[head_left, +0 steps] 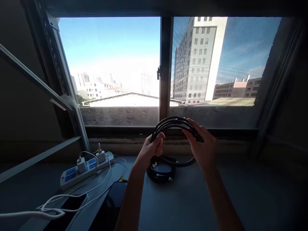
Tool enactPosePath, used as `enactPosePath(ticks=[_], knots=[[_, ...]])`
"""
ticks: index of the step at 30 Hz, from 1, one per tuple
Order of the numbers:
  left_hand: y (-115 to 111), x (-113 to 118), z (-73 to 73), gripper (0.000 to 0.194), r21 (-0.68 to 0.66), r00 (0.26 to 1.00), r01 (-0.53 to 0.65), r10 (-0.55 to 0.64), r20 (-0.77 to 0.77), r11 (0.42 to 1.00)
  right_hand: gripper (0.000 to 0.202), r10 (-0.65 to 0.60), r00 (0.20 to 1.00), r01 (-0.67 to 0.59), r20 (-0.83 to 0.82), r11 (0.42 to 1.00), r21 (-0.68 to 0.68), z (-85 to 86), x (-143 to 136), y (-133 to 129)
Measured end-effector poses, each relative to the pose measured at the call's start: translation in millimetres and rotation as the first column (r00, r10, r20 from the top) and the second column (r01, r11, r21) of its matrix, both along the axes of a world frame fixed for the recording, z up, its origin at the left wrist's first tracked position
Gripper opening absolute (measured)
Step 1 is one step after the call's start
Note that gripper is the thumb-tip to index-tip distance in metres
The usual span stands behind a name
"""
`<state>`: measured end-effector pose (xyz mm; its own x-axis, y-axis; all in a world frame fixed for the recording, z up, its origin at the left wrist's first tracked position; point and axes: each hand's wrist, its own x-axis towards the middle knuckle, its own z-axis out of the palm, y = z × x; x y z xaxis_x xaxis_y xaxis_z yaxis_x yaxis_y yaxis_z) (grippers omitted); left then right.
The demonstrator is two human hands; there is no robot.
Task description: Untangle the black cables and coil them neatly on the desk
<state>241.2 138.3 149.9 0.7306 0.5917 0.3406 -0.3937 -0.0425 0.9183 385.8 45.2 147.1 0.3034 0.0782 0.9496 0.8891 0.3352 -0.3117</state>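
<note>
**Black cable coil (175, 120) hanging between the left hand (152, 148) and the right hand (204, 147)**

The black cable coil is standing as a tilted ring between the two hands, above the tabletop (190, 199). The left hand is gripping its left side, fingers curling around the strands. The right hand is pinching the upper right side, with strands running between the thumb and the extended fingers. The lower loops are dropping below both hands.

Beneath the left hand, a second black coil (160, 178) is lying on the tabletop, showing a small pale end; whether it is joining the held one, I cannot tell. A small white tag (154, 164) is showing just below the left hand.

Left of the left hand, a white power strip (68, 183) is resting at a slant, carrying two white chargers (81, 165). White cords (96, 186) are curving across the tabletop from there. A dark glossy device (110, 202) is lying beside the left forearm, and a second flat dark device (69, 207) is lying farther left, under the cords. Well beyond that, a metal frame (43, 82) is slanting.

Beyond both hands, a two-pane window (166, 64) is looking out on buildings (202, 61) and sky.
</note>
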Motion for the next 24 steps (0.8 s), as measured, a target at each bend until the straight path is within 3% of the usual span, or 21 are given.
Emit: enactPosePath(ticks=[4, 8, 13, 24], knots=[[0, -4, 3.0, 0.033, -0.053, 0.989, 0.146, -0.146, -0.012, 0.988, 0.028, 0.019, 0.996, -0.022, -0.083, 0.999, -0.036, -1.9, 3, 1], [2, -8, 6.9, 0.046, -0.183, 0.944, 0.328, -0.317, 0.089, 0.927, 0.027, 0.090, 0.983, -0.104, -0.161, 0.991, -0.079, -6.9, 8, 7], [5, -8, 7.0, 0.043, -0.268, 0.949, 0.297, -0.313, -0.020, 0.916, 0.024, 0.157, 0.975, -0.177, -0.156, 0.976, -0.127, -10.0, 10, 14], [3, -7, 6.1, 0.032, -0.183, 0.959, 0.258, -0.274, -0.071, 0.949, 0.019, 0.187, 0.982, -0.188, -0.020, 0.967, -0.174, -5.6, 10, 5]])
